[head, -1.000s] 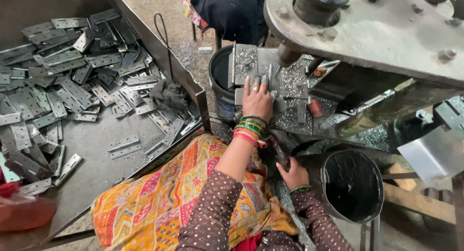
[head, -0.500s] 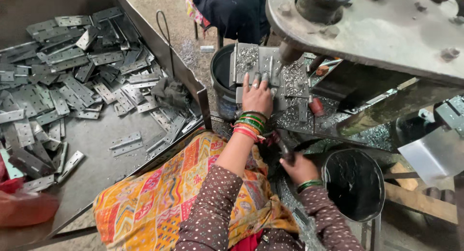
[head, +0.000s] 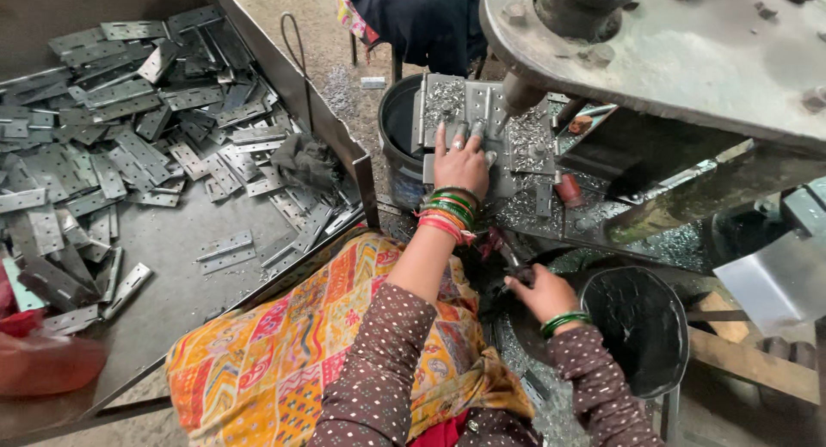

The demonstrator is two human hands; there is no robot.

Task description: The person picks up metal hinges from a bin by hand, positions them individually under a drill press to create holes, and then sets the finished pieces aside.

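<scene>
- Against the frame half a second back, my left hand [head: 462, 165] lies on the same spot on the press bed, while my right hand [head: 540, 294] sits slightly further right, nearer the black round bucket [head: 645, 326].
- My left hand lies flat on the grey perforated metal hinge plate [head: 482, 111] under the machine's dark punch shaft [head: 522, 92], fingers spread and pressing down, fingertips pointing away from me toward the shaft.
- The hinge plate lies flat on the bed, which is littered with bright metal shavings [head: 529, 141]; its long axis runs roughly left to right across the view, its near edge hidden under my palm.
- My right hand is low beside my lap, fingers curled closed around a small dark handle [head: 514, 264]; I cannot tell what the handle belongs to.
- Green and red bangles [head: 447, 213] ring my left wrist.
- To my left, a large grey sheet-metal tray [head: 172, 240] holds a loose heap of flat steel hinge leaves [head: 129, 137] pointing every way.
- A blue-black plastic bucket [head: 397, 146] stands between the tray and the press bed.
- An orange patterned cloth [head: 284, 352] covers my lap.
</scene>
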